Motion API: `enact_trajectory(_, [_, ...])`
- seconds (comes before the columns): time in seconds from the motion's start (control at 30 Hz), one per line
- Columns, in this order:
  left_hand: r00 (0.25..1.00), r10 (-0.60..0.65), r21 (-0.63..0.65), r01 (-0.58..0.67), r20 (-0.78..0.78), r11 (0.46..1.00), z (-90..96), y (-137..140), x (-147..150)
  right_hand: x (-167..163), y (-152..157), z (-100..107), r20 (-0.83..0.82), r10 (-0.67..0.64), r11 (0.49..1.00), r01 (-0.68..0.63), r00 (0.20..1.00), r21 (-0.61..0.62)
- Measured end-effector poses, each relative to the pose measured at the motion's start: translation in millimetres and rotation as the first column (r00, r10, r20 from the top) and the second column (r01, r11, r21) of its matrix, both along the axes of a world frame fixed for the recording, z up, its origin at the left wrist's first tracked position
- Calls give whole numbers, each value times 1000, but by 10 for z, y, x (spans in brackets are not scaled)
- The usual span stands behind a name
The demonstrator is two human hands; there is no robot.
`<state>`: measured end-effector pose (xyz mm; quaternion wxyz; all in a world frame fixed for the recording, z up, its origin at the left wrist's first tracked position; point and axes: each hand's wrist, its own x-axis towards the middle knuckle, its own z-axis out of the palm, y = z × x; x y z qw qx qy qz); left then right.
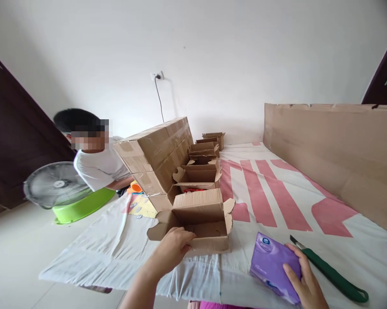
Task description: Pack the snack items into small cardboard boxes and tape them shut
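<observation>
An open cardboard box stands at the near edge of the table, its flaps up and its visible inside bare. My left hand is closed on the box's near wall at the left, fingertips curled over the edge. In my right hand is a purple tissue pack, gripped at its right side and held just over the cloth. To the right of that hand lies a green-handled utility knife, its blade end pointing away from me.
Behind the near box runs a row of open cardboard boxes. Taped boxes are stacked to their left. A large cardboard panel stands on the right. A person sits at the far left by a fan and green tub.
</observation>
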<state>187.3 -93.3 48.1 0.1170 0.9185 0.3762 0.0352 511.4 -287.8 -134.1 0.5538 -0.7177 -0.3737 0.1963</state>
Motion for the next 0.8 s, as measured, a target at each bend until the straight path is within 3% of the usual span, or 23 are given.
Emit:
enact_trajectory(0.17, [999, -33, 28, 33, -18, 999, -100, 6, 84, 26, 17, -34, -29, -13, 1000, 12, 999, -5])
enact_trajectory(0.33, [992, 123, 227, -125, 23, 966, -224, 154, 83, 35, 8, -79, -28, -28, 999, 27, 999, -21])
enact_trajectory(0.5, [955, 209, 450, -284, 208, 847, -521, 303, 93, 33, 18, -106, -29, -41, 999, 41, 999, -12])
enact_trajectory(0.57, [918, 211, 513, -367, 337, 776, -639, 228, 128, 33, 23, -113, -22, -53, 999, 53, 998, -6])
enact_trajectory(0.63, [867, 136, 537, -413, 480, 735, -774, 63, 189, 33, 21, -116, -17, -49, 999, 49, 999, -4])
enact_trajectory(0.7, [815, -10, 521, -361, 579, 774, -957, -155, 287, 37, 17, -114, -26, -34, 999, 34, 999, -10])
enact_trajectory(0.8, [765, -216, 369, -30, 607, 929, -1338, -440, 523, 66, 21, -93, -58, -20, 999, 18, 998, -31])
